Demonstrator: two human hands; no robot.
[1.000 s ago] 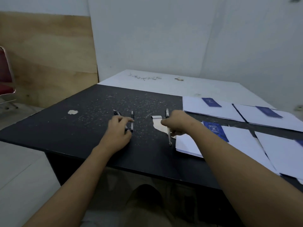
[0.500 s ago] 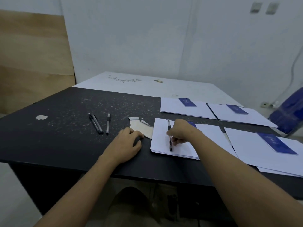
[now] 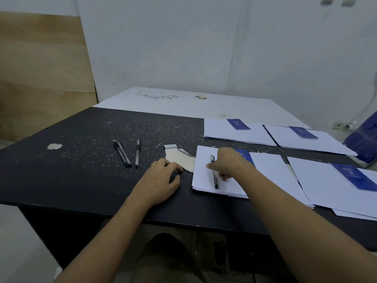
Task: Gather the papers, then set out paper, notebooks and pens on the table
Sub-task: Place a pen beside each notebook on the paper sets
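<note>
On the black table (image 3: 81, 176) lie several white paper stacks, each with a blue notebook on it. On the nearest stack (image 3: 204, 180) a black pen (image 3: 214, 177) lies lengthwise. My right hand (image 3: 227, 164) pinches the pen's upper half and hides part of the notebook (image 3: 245, 158) behind it. My left hand (image 3: 161, 180) rests palm down on the table, holding nothing, its fingertips at a torn beige patch (image 3: 179, 159). Further left lie a pair of pens (image 3: 122, 154) side by side and a single pen (image 3: 137, 153).
Other stacks lie at the back (image 3: 230, 133), back right (image 3: 318, 144) and near right (image 3: 330, 193). A white table (image 3: 183, 103) adjoins behind. A blue chair (image 3: 365, 141) stands at the right edge, a wooden board (image 3: 40, 68) on the left. The table's front edge is just below my wrists.
My right hand has carried one pen from the bare tabletop onto the nearest paper stack. My left hand let go of the pens on the left and moved right to the torn patch.
</note>
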